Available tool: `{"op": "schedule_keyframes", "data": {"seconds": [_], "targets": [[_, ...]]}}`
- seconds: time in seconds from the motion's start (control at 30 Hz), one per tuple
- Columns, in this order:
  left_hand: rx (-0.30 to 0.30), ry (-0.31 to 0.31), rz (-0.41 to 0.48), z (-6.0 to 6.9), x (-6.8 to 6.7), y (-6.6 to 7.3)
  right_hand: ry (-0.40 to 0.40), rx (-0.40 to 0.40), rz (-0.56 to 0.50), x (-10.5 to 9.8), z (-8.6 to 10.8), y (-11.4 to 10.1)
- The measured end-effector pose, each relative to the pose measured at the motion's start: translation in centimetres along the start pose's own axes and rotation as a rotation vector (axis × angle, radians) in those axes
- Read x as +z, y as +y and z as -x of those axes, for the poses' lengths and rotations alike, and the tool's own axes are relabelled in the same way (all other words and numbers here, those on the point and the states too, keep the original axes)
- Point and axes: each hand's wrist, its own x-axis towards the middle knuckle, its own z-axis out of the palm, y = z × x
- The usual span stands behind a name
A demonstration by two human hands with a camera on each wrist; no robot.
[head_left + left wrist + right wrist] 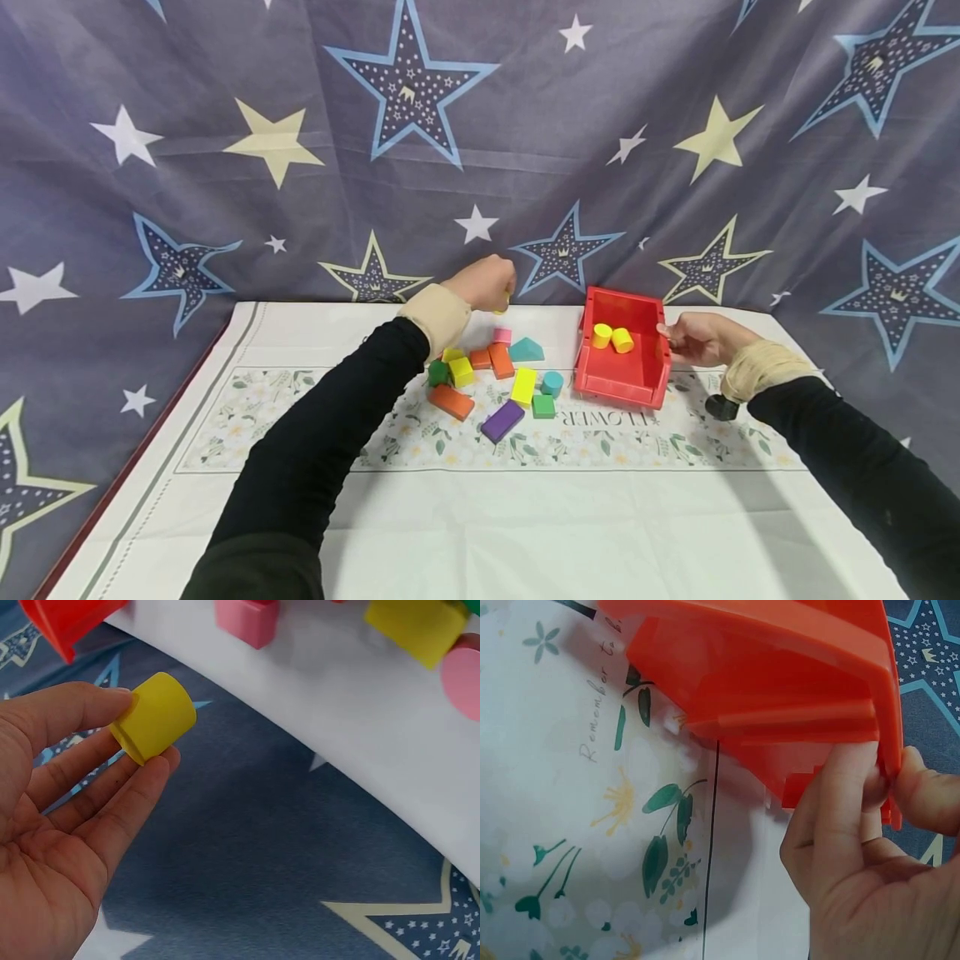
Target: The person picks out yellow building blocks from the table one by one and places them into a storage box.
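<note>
Between thumb and fingertips, my left hand (pixel 483 283) pinches a yellow cylinder block (pixel 157 716), held up over the far edge of the table. My right hand (pixel 701 337) grips the right wall of a red plastic bin (pixel 626 379), thumb on one side and fingers on the other, as the right wrist view shows. Inside the bin lie two yellow cylinders (pixel 622 340). Left of the bin is a loose group of blocks: a purple block (pixel 502 422), an orange block (pixel 452 402), a teal triangle (pixel 527 350) and several others.
A white tablecloth (pixel 525 533) with a floral printed band covers the table. Behind it hangs a dark star-patterned curtain (pixel 517 108), close against the table's far edge. A green block (pixel 543 407) and a blue cylinder (pixel 552 383) lie near the bin's left side.
</note>
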Motion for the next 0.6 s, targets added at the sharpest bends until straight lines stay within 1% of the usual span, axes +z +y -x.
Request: {"op": "schedule_keyframes", "data": {"seconds": [0.03,0.17,0.23,0.3,0.4,0.47,0.6], "targets": [[0.005,0.009,0.000,-0.1,-0.1,0.2,0.000,0.001,0.001,0.0,0.0,0.0],[0.015,0.011,0.017,-0.2,-0.6,1.0,-0.001,0.002,0.003,-0.1,0.1,0.0],[0.030,0.011,0.021,-0.3,-0.8,1.4,-0.002,0.003,0.010,-0.1,0.1,0.0],[0.047,0.007,0.018,-0.4,-1.0,1.8,-0.002,0.004,0.016,-0.1,0.1,0.0],[0.071,0.028,0.002,-0.5,-1.3,2.5,0.000,0.004,0.014,-0.1,0.1,0.0],[0.075,0.034,-0.003,-0.7,-1.4,3.1,0.003,0.004,0.012,0.0,0.1,0.0],[0.092,0.027,-0.001,-1.2,-1.6,4.2,0.010,0.006,0.009,0.0,0.0,0.0]]}}
